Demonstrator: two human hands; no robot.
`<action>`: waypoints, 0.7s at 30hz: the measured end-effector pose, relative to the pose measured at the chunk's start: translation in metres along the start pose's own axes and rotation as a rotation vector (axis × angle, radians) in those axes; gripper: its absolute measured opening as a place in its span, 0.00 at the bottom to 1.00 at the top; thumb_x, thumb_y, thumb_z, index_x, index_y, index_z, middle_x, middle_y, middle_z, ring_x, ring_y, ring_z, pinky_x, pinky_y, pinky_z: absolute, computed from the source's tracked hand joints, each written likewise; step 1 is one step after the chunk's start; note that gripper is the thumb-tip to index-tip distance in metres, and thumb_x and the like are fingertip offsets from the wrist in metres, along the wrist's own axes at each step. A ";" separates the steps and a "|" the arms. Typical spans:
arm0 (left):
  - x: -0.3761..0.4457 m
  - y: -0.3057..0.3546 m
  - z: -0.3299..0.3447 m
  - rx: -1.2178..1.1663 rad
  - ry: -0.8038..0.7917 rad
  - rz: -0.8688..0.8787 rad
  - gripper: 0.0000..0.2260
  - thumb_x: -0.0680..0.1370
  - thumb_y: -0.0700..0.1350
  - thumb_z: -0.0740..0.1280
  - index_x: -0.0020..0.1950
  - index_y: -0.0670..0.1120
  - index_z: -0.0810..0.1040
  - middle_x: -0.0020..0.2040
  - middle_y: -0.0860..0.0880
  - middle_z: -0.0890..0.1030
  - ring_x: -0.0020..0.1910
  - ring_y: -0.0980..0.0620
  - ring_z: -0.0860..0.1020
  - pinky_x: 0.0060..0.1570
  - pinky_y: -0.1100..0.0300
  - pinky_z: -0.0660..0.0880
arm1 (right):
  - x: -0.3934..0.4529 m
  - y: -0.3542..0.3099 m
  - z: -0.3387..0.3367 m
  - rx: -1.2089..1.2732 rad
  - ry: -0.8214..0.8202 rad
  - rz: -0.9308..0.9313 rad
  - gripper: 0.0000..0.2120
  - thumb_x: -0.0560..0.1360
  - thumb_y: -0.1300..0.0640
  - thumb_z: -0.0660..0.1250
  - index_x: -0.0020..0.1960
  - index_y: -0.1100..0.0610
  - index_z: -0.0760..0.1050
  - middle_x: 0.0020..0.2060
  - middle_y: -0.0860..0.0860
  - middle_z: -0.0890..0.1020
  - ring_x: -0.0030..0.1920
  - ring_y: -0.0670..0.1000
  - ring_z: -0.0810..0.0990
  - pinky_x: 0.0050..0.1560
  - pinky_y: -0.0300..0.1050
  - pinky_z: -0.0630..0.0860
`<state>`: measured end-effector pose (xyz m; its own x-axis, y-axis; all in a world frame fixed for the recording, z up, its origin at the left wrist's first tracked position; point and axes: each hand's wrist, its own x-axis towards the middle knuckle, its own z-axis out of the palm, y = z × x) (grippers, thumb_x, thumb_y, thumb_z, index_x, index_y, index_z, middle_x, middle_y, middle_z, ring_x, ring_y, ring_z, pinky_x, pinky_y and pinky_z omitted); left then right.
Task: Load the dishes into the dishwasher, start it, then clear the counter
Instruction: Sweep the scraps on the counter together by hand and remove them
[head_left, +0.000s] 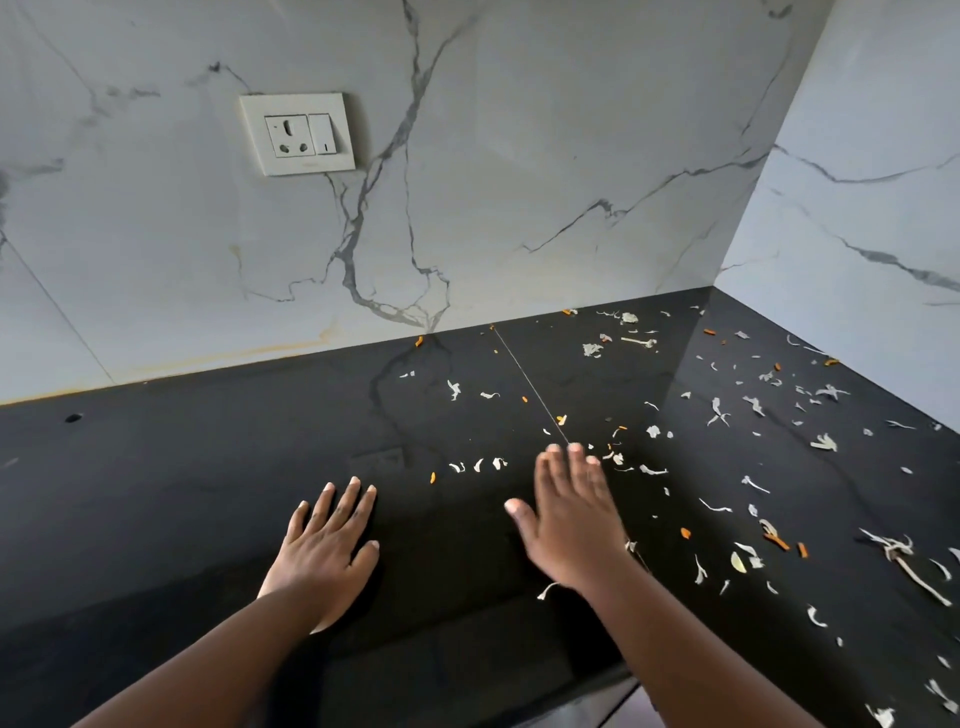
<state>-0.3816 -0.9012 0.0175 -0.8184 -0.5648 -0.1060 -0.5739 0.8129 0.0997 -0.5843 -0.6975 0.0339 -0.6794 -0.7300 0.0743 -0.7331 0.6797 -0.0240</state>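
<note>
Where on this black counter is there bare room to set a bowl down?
The counter is bare left of the left hand, out to the wall under the socket. Right of the right hand, into the corner, vegetable scraps crowd it.

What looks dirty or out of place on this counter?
Pale and orange vegetable scraps lie scattered over the right half of the black counter, toward the corner. An orange stain runs along the wall's foot.
</note>
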 end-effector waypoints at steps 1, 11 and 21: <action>0.000 0.000 0.000 0.003 0.001 0.003 0.39 0.67 0.63 0.31 0.78 0.55 0.37 0.78 0.55 0.36 0.76 0.53 0.34 0.75 0.53 0.36 | -0.007 -0.016 0.002 0.017 0.022 -0.080 0.41 0.77 0.35 0.39 0.72 0.64 0.66 0.72 0.60 0.68 0.74 0.61 0.61 0.72 0.56 0.48; 0.001 -0.003 0.003 -0.023 0.010 0.010 0.39 0.68 0.64 0.33 0.78 0.55 0.38 0.78 0.56 0.38 0.76 0.53 0.35 0.75 0.53 0.36 | -0.066 -0.046 0.016 0.059 -0.128 -0.409 0.39 0.78 0.35 0.37 0.76 0.61 0.57 0.76 0.55 0.59 0.76 0.58 0.56 0.75 0.55 0.42; 0.000 0.000 0.002 -0.030 0.006 -0.014 0.35 0.72 0.62 0.37 0.78 0.54 0.38 0.79 0.55 0.39 0.76 0.53 0.36 0.75 0.53 0.36 | -0.057 0.043 -0.001 -0.004 -0.006 -0.179 0.33 0.81 0.39 0.45 0.74 0.62 0.64 0.74 0.56 0.65 0.76 0.57 0.57 0.72 0.52 0.52</action>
<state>-0.3811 -0.9009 0.0156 -0.8107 -0.5766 -0.1018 -0.5854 0.8005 0.1281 -0.5768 -0.6268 0.0296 -0.5380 -0.8400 0.0707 -0.8423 0.5389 -0.0073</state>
